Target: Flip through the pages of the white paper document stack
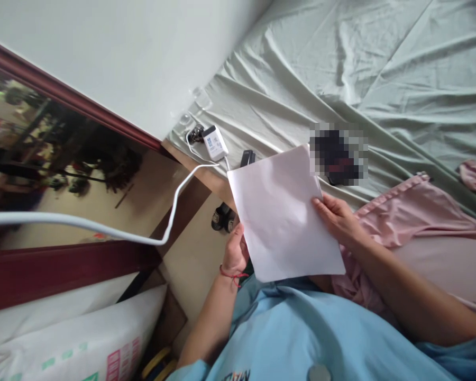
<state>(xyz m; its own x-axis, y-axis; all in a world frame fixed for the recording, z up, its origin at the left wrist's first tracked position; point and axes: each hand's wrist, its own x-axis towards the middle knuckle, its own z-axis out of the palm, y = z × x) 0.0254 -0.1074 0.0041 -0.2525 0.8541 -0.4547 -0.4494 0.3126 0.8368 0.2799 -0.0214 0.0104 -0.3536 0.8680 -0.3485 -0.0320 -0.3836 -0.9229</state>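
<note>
A blank white sheet of paper (285,217) is held up in front of my blue shirt, slightly tilted. My left hand (235,251) grips its left edge, with part of the fingers hidden behind the sheet. A red string circles that wrist. On the opposite edge, my right hand (337,214) pinches the paper, thumb on top and fingers underneath. Faint soft shadows cross the page, and I see no writing on it. Just past its upper right corner lies a dark, pixelated object (339,156) on the bed.
A bed with a pale green sheet (381,79) spreads ahead. Near its edge sit a white power adapter (216,143) with a white cable (170,222) and a small black object (247,157). Pink cloth (412,211) lies right; white printed sacks (83,328) and a mirror (63,159) are left.
</note>
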